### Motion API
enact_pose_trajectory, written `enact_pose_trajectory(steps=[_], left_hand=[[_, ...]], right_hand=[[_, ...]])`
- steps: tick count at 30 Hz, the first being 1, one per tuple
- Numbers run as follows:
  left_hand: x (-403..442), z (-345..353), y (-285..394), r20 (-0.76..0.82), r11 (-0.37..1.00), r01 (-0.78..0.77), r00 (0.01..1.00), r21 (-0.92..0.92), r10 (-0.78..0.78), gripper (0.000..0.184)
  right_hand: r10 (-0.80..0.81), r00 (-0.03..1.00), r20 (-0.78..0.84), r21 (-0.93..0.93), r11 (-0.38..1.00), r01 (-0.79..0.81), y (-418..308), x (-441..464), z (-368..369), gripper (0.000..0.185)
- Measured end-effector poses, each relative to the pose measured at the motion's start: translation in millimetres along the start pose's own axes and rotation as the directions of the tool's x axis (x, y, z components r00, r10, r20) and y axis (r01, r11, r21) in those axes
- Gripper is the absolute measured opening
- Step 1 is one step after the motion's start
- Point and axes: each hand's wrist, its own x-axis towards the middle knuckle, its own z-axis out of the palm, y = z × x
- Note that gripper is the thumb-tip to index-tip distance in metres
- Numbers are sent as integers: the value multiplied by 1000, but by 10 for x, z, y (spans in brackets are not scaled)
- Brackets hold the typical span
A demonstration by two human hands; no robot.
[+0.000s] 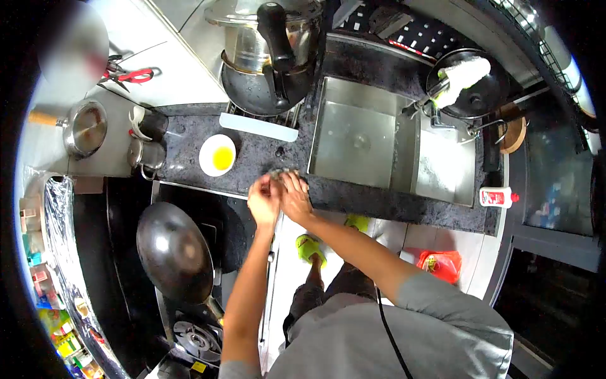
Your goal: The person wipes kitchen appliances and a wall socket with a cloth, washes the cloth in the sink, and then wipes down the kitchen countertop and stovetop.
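Observation:
My left hand (264, 197) and my right hand (295, 194) are side by side at the front edge of the dark stone counter (252, 177). The left fingers are curled and slightly blurred. The right fingers lie bent and close together against the left hand. A small greyish thing (281, 172) shows at the fingertips, too covered to name. Left of the hands is a white bowl (206, 165) with yellow liquid in it. Behind them a long pale flat strip (259, 127) lies across the counter, below the pressure cooker (249, 47).
A steel sink (363, 117) is to the right, with a white bottle (496, 197) beyond it. A glass jar (146, 153) stands at the left. On the stove side are a dark wok (173, 252) and a gas burner (197, 339). A red bag (440, 265) lies on the floor.

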Motion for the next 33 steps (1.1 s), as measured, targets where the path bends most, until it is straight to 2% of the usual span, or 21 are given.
enact_pose_trajectory(steps=[2,4,5,6,8,9,10,12,14,16,17,18,19,20,22,24,26,28,30,32,33], left_hand=[[367,232,75,41,991,-105,994,80,102,33],[606,445,75,49,938,-297,955,179,293,34],[713,581,-119,97,938,-313,949,150,301,34],[768,659,-224,198,957,-207,966,204,166,29],[803,740,-384,167,992,-80,984,103,62,23],[749,662,-302,101,985,-148,985,90,139,20],[720,637,-327,36,988,-129,991,80,127,19],[566,487,-269,-69,1000,4,998,-6,-4,21],[359,308,-203,-180,999,18,983,-42,-25,22],[135,259,-396,-221,995,-22,975,-98,0,17],[-9,339,-573,-175,930,123,965,-347,-193,17],[-154,124,-281,-92,924,206,965,-321,-247,16],[-310,113,-320,-146,941,131,972,-311,-183,15],[-459,60,-211,-118,882,159,965,-443,-233,12],[-774,-9,-137,-98,799,194,949,-570,-300,13],[-1104,-69,-209,-42,786,271,935,-556,-352,13],[-1285,-236,-82,70,785,438,887,-437,-456,18],[-1413,-335,-43,50,754,409,892,-513,-450,18],[-1491,-431,-39,11,748,405,883,-526,-470,17],[-1530,-537,-81,-39,816,349,910,-461,-412,15],[-1563,-559,-153,-41,842,309,931,-443,-363,15]], right_hand=[[-30,999,-12,-16,999,30,-10,7,-187,32],[-59,993,-105,156,985,75,35,-36,-336,24],[-17,988,-151,173,984,43,48,-44,-378,23],[23,981,-192,193,981,15,80,-55,-402,22],[43,985,-167,220,975,-5,171,-58,-458,15],[153,968,-197,290,952,-92,201,-42,-457,14],[266,939,-220,364,915,-173,218,-13,-445,13],[457,835,-305,487,829,-276,293,187,-369,14],[564,721,-404,468,804,-366,435,519,-319,16],[470,769,-432,253,882,-397,693,833,-212,26],[471,768,-433,257,882,-396,743,972,-229,26],[293,855,-428,102,956,-277,781,1090,-259,32],[110,914,-390,-49,989,-140,801,1156,-267,39],[111,914,-390,-44,989,-139,827,1193,-259,39],[164,972,-167,-147,971,-189,851,1151,-242,47],[130,977,-169,-200,966,-163,793,1060,-226,45],[211,943,-258,-141,957,-253,643,917,-200,40],[245,940,-237,-125,952,-280,398,643,-188,46],[246,963,-111,-191,945,-264,106,408,-182,52],[101,994,-50,-260,959,-110,-72,325,-25,58],[120,993,-14,-237,964,-120,-179,401,-9,59]])
